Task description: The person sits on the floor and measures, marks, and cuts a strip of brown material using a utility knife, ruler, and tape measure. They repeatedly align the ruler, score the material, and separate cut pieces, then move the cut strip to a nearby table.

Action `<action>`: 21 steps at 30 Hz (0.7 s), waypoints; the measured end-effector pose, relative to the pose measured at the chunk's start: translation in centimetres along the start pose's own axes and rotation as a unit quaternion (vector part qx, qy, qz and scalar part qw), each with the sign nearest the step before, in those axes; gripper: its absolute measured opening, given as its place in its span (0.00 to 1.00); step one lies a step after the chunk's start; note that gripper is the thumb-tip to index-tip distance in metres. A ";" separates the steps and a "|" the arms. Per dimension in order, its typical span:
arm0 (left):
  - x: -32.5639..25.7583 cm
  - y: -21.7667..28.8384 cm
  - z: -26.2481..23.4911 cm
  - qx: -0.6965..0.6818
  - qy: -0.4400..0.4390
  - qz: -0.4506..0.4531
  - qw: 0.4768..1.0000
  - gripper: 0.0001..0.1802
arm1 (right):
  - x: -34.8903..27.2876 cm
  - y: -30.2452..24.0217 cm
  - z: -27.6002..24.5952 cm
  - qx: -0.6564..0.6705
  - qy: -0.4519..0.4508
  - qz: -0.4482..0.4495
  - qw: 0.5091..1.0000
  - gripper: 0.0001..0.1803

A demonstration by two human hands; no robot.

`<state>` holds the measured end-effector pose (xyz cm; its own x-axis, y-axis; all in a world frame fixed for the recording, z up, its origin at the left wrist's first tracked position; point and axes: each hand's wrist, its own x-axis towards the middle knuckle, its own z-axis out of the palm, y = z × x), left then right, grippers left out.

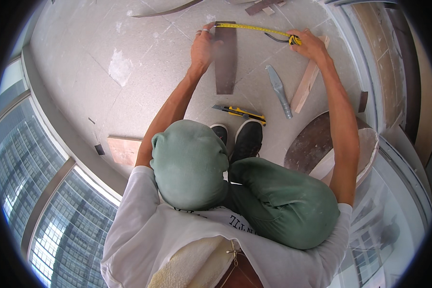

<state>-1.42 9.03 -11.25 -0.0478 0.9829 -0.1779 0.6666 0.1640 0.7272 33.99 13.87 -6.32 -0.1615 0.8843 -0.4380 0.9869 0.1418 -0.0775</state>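
A yellow tape measure (295, 40) sits in my right hand (308, 45), its fingers wrapped round the case. The yellow blade is pulled out to the left, across the far end of a dark brown board (225, 65) that lies flat on the floor. At the board's far left corner, my left hand (204, 50) pinches the blade's end. A dark strap hangs from the tape case. Nearer to me lie a yellow and black utility knife (245, 114) and a grey flat-bladed tool (278, 89).
Right of the grey tool lies a light wooden strip (308, 86). A dark curved panel (309, 144) lies by my right arm. A pinkish board (125, 150) rests near the left window wall. Dark offcuts (264, 6) and a curved strip (170, 10) lie farther off.
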 end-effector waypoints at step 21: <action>0.4 -0.2 -0.2 0.006 -0.020 0.009 1.000 0.39 | -0.4 -11.7 1.2 0.058 0.112 -0.038 0.991 0.40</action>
<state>-1.74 9.45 -11.34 -0.0062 0.9813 -0.1924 0.6757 0.1459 0.7226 22.46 11.35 -6.34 -0.2170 0.9514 -0.2183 0.9624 0.1711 -0.2110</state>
